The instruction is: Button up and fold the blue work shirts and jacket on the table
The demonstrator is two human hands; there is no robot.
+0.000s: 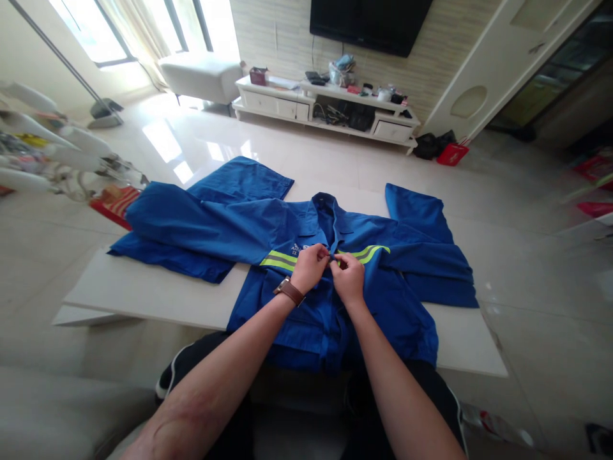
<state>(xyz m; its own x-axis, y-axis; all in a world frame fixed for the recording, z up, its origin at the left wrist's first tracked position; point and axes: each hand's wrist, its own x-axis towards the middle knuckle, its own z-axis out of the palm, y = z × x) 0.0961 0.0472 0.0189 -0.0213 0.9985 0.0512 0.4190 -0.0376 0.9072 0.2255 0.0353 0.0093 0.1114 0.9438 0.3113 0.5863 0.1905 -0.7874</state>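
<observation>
A blue work jacket [205, 223] with yellow-green and grey reflective strips lies spread face up, collar away from me, its sleeves stretched to both sides. My left hand [310, 267], with a brown-strapped watch on the wrist, pinches the front edge at chest height. Close beside it my right hand [348, 278] pinches the other side of the front opening. The fingertips of both hands nearly meet there; the small part between them is hidden. Above the hands the collar stands open. More blue cloth [244, 179] lies beneath the sleeves.
The jacket rests on a white table [158, 300], its lower edge hanging toward my knees. A machine with white thread cones [76, 156] and a red item stand at the left. Beyond are a white TV cabinet [272, 102], a grey bench [201, 76] and a red bag [451, 153].
</observation>
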